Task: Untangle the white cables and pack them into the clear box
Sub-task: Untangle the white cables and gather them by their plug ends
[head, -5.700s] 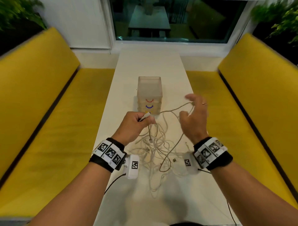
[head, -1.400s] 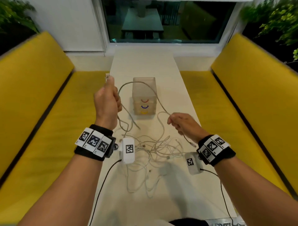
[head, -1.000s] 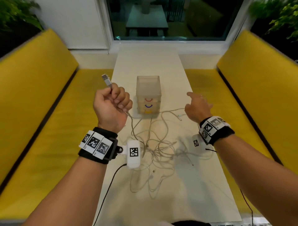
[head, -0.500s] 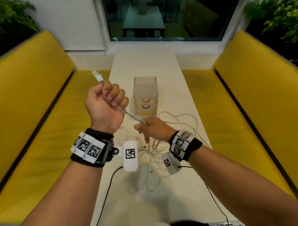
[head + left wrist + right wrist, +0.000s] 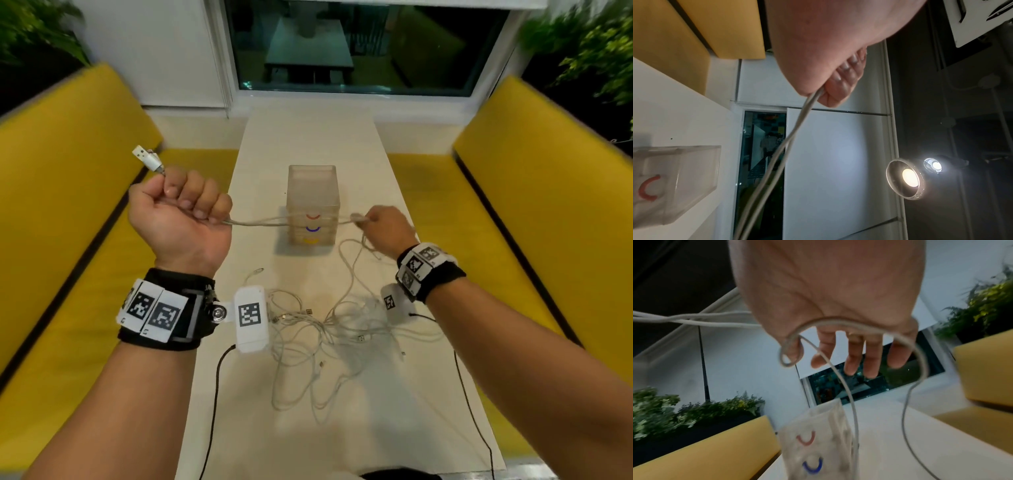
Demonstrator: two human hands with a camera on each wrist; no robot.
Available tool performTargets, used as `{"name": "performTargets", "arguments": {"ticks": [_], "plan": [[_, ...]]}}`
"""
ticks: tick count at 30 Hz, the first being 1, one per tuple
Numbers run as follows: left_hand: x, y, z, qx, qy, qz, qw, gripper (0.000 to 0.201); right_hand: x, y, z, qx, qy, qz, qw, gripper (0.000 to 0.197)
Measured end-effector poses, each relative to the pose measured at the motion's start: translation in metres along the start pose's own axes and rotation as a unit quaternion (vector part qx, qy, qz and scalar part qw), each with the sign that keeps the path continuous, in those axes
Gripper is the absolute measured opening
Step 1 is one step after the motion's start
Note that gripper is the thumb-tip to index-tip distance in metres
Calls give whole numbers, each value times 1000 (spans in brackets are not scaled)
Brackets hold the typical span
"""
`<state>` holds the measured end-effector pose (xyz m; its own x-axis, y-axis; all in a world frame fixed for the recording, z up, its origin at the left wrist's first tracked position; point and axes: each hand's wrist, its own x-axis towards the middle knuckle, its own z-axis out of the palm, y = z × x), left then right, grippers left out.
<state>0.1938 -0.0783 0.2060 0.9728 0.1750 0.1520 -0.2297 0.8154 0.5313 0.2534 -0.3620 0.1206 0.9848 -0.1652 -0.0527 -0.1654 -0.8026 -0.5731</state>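
My left hand (image 5: 178, 212) is raised in a fist gripping a white cable (image 5: 260, 222), whose USB plug (image 5: 145, 161) sticks up out of the fist. Two strands leave the fist (image 5: 818, 95) and run taut to the right across the front of the clear box (image 5: 313, 192). My right hand (image 5: 383, 229) holds their far end beside the box. There the cable loops round the thumb (image 5: 791, 352) while the fingers (image 5: 859, 356) hang fairly straight. The remaining white cables (image 5: 308, 329) lie tangled on the table between my wrists.
The long white table (image 5: 308, 137) runs away towards a window. Yellow benches (image 5: 68, 171) (image 5: 548, 171) flank it on both sides. The box (image 5: 828, 426) shows red, blue and yellow marks on its near wall. Black wrist-camera leads (image 5: 214, 394) trail over the near table edge.
My right hand has moved from beside the left fist out to the right, drawing the doubled cable taut in front of the box. The left hand stays raised with the plug.
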Motion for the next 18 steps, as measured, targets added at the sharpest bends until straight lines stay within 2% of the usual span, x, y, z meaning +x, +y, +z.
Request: {"name": "performTargets", "arguments": {"ticks": [3,6,8,11,12,13,15,18], "plan": [[1,3,-5,9,8,5,1000,20,18,-5,-25,-24,108,40,993,51],[1,0,-10,15,8,-1,1000,19,37,-5,-44,-6,124,59,990,57],[2,-6,-14,25,4,-7,1000,19,43,-7,-51,64,133,53,988,48],[2,-18,-24,55,-1,-26,998,20,41,-9,-46,243,164,63,954,25],[1,-23,-29,69,1,-33,997,20,40,-4,-39,281,159,63,944,15],[1,-28,-34,84,4,-40,996,20,40,1,-30,292,144,63,943,14],[1,-37,-45,108,16,-54,993,21,41,19,-7,264,85,71,958,27],[1,-49,-62,130,41,-70,988,27,29,32,22,161,-23,94,982,56]]}}
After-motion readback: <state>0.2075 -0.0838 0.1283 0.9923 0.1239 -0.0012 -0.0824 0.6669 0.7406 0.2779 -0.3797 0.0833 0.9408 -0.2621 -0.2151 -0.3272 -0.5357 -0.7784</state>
